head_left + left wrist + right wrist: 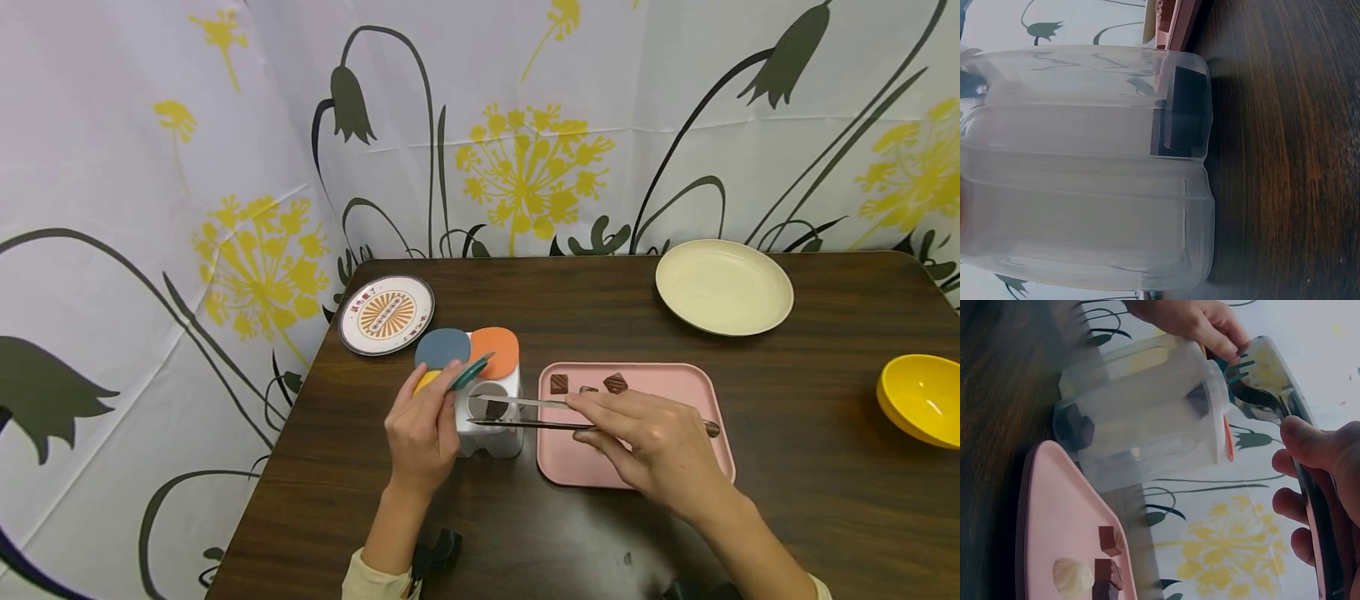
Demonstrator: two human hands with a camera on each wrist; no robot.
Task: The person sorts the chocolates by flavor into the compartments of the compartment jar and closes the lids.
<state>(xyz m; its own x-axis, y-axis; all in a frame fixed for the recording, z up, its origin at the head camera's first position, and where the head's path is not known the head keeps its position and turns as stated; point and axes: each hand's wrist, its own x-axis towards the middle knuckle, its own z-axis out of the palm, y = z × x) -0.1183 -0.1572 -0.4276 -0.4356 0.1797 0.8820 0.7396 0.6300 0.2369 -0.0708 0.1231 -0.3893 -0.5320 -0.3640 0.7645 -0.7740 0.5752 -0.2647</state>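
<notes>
My left hand pinches the raised teal lid of a translucent container. Its other lids are blue, orange and yellow, the yellow one mostly hidden. My right hand grips metal tongs with a fork end and a spoon end, their tips at the uncovered round opening. A dark chocolate piece shows inside, just below the rim. Dark chocolates lie at the bottom of that compartment. On the pink tray are brown chocolates and a cream-coloured one.
A patterned white plate lies behind the container, to the left. Toward the back right is a cream oval plate, with a yellow bowl at the right edge. Flowered cloth hangs behind the dark wooden table.
</notes>
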